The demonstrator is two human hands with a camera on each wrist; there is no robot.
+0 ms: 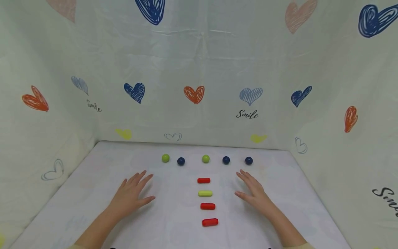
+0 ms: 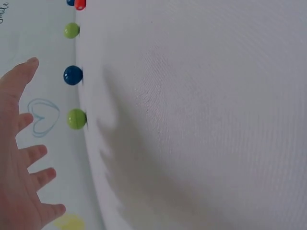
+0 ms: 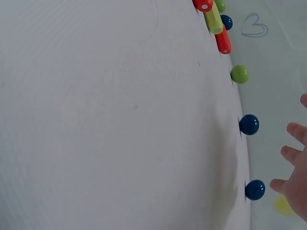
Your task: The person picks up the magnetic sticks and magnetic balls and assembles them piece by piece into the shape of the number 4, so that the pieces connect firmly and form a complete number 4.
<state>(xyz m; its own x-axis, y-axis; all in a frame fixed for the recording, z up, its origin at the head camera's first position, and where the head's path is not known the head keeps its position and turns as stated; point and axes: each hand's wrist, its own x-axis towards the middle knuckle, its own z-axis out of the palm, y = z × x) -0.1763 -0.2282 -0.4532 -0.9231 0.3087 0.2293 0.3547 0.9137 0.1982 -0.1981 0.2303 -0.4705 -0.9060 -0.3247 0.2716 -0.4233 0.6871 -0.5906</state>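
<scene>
My left hand [image 1: 132, 193] hovers over the left of the table with its fingers spread, holding nothing. On the other side my right hand [image 1: 253, 193] is likewise spread, with nothing in it. Between them lies a column of short sticks: a red stick [image 1: 203, 180], a yellow-green stick [image 1: 205, 193], another red stick [image 1: 207, 206] and a nearest red stick [image 1: 210, 222]. Beyond the hands runs a row of balls: a green ball [image 1: 166, 158], a blue ball [image 1: 181, 161], a second green ball [image 1: 205, 158] and two more blue balls, the rightmost blue ball [image 1: 248, 160] nearest my right fingertips.
A white cloth covers the table [image 1: 168, 221]. Behind it and at both sides hangs a pale curtain [image 1: 202, 52] printed with hearts and the word Smile. The table's back edge runs just behind the balls.
</scene>
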